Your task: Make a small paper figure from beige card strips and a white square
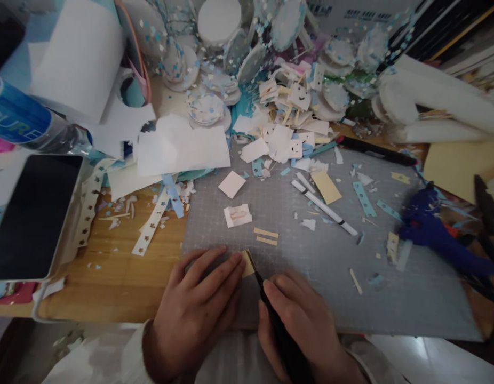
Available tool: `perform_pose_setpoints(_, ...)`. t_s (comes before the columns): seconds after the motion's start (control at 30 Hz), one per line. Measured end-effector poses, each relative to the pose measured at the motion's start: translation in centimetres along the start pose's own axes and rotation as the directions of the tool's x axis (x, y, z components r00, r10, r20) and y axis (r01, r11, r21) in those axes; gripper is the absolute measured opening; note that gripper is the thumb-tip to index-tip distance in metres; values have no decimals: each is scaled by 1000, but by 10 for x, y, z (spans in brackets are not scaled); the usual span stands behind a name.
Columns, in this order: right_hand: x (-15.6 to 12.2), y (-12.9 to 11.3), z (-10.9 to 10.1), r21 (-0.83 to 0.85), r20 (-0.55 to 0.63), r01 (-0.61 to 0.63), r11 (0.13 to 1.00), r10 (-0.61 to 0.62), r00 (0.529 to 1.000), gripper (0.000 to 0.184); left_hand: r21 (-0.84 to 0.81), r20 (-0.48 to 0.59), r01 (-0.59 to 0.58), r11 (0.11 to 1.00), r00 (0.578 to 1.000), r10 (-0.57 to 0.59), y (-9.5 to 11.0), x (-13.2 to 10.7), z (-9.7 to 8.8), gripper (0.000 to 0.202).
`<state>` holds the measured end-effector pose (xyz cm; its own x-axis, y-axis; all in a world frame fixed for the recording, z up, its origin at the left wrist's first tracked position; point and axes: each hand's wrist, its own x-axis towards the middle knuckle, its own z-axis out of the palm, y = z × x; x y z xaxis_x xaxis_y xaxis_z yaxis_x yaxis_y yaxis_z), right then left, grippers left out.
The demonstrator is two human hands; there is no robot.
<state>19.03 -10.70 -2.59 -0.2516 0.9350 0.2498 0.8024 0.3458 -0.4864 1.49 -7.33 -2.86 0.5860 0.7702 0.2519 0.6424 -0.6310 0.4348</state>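
Observation:
My right hand (301,314) is closed around a black craft knife (277,325). The knife's tip rests at the right edge of a small yellow piece of paper (248,265). My left hand (205,298) lies flat over that paper's left part, fingers stretched out, pressing it on the grey cutting mat (371,298). Just above are two thin yellow strips (266,233). A small white square with a tan mark (238,215) and a plain pale square (232,184) sit farther up. A white pen (325,208) lies slanted beside a larger yellow rectangle (326,186).
At the left are a phone (33,213) and a water bottle (31,117). Paper pieces with drawn faces (289,138) are heaped at the back. A blue glue gun (435,229) lies at the right, below a dark pen (377,151). Scraps and star-punched strips (153,224) are scattered around.

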Motion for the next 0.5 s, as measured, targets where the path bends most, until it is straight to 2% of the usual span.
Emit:
perform_pose_setpoints(0.2,-4,0,1,-126,-21,64,990,-67,998,21,32,-15,88,996,996,-88,2,-2,-1,29)
perform_pose_setpoints(0.5,-7,-2,0,-126,-10,72,989,-74,997,23,18,-50,95,995,994,-94,0,-4,-1,30)
